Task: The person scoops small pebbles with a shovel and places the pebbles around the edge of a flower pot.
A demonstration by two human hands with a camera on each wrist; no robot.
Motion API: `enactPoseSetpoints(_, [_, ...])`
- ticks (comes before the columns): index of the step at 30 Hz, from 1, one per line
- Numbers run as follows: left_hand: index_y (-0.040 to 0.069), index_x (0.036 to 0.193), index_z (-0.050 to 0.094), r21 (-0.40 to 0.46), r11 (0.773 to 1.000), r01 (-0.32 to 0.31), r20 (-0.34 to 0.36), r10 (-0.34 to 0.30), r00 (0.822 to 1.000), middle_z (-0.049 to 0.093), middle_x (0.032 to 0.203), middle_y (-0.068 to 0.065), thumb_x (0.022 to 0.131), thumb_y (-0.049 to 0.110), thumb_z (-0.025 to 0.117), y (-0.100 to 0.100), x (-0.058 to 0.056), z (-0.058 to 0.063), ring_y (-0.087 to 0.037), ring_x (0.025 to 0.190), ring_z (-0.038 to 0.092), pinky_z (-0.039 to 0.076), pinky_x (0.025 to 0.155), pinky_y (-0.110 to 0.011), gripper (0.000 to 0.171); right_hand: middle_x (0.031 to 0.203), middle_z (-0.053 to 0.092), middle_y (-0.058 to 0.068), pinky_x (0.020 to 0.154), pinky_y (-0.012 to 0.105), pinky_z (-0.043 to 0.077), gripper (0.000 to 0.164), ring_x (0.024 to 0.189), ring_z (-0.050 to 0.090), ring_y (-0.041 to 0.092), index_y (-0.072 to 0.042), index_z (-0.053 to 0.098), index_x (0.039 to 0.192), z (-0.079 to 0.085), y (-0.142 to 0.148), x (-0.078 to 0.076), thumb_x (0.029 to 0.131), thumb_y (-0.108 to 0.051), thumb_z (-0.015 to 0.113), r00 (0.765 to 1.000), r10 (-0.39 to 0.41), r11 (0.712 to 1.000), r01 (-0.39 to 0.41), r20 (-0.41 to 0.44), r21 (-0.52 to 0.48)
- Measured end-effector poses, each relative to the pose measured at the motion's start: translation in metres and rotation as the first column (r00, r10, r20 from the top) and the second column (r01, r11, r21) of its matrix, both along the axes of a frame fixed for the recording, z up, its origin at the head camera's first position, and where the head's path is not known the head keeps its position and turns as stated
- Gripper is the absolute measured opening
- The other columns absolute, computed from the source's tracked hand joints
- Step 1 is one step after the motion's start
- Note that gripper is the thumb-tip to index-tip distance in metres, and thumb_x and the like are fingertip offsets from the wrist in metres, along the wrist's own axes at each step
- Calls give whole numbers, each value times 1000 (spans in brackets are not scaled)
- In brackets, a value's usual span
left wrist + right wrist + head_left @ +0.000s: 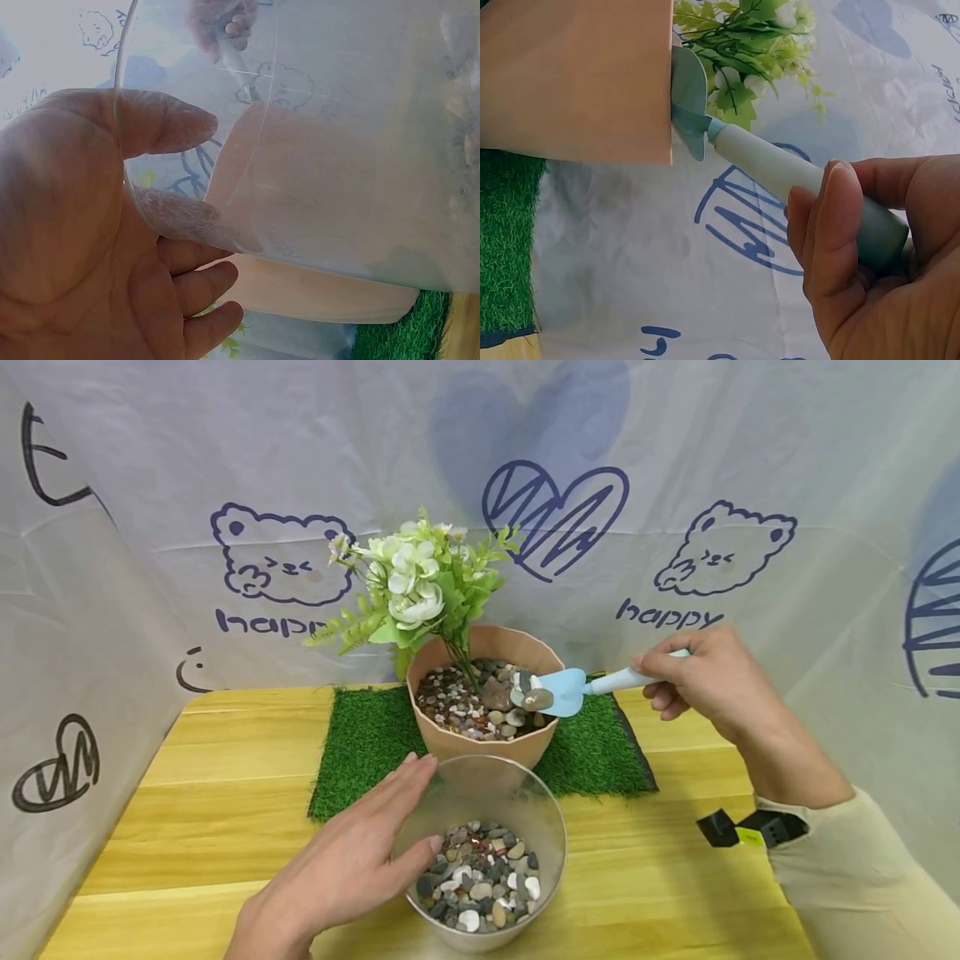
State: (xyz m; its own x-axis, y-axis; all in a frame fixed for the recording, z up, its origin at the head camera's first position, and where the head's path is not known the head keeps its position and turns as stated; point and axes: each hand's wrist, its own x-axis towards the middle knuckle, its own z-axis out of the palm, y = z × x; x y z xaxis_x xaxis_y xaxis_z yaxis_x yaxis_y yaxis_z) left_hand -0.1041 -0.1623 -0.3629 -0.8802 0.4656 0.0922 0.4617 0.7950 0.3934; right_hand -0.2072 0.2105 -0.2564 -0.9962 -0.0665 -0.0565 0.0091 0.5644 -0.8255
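Note:
My right hand point(705, 681) grips the pale handle of a small light-blue garden trowel point(562, 692). Its blade carries several pebbles point(537, 697) over the right rim of a peach flowerpot point(480, 747). In the right wrist view, the trowel handle point(761, 161) lies between thumb and curled fingers, and the pot hides part of the blade. My left hand point(352, 852) rests at the left rim of a clear plastic bucket point(555, 827), its fingers fairly straight. The left wrist view shows thumb and index finger through the bucket's transparent wall point(322, 195). Mixed pebbles point(480, 889) cover the bucket's bottom.
Artificial white flowers point(416, 581) with green leaves stand in the pot among small gravel point(450, 706) and larger stones. Beneath the pot lies a green turf mat point(360, 752) on the wooden table point(225, 793). A printed white cloth point(390, 452) hangs behind and at both sides.

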Motion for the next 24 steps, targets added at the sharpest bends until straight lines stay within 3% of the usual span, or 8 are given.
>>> enactPoseSetpoints(6, [33, 156, 7, 4, 1000, -3, 5, 3, 1000, 10, 162, 13, 97, 57, 45, 0, 0, 0, -10, 150, 15, 31, 118, -42, 74, 66, 68, 3, 56, 33, 61, 37, 54, 61, 11, 10, 66, 110, 4, 7, 0, 94, -23, 63, 1000, -3, 1000, 3, -7, -9])
enactPoseSetpoints(12, [33, 156, 7, 0, 1000, -8, 11, 8, 1000, 9, 162, 15, 97, 58, 45, 0, 1, 0, -9, 150, 14, 31, 118, -42, 74, 63, 67, 2, 55, 33, 60, 39, 54, 63, 14, 4, 70, 104, 18, 4, 4, 92, -33, 66, 997, -51, 993, 57, -59, 108])
enactPoseSetpoints(18, [32, 156, 8, 2, 1000, -5, 7, 5, 1000, 10, 162, 14, 97, 58, 44, 0, 1, 0, -10, 150, 14, 31, 118, -42, 74, 61, 66, 5, 50, 34, 58, 40, 52, 62, 19, 0, 71, 96, 28, -2, 12, 90, -39, 66, 993, -70, 963, 93, -97, 252])
enactPoseSetpoints(24, [32, 156, 7, 0, 1000, 1, 0, -1, 1000, 10, 162, 13, 97, 57, 46, 0, 0, 0, -11, 150, 15, 31, 118, -42, 74, 61, 66, 4, 50, 33, 57, 41, 53, 61, 19, -1, 71, 94, 31, -2, 16, 90, -41, 66, 994, -65, 955, 89, -93, 284])
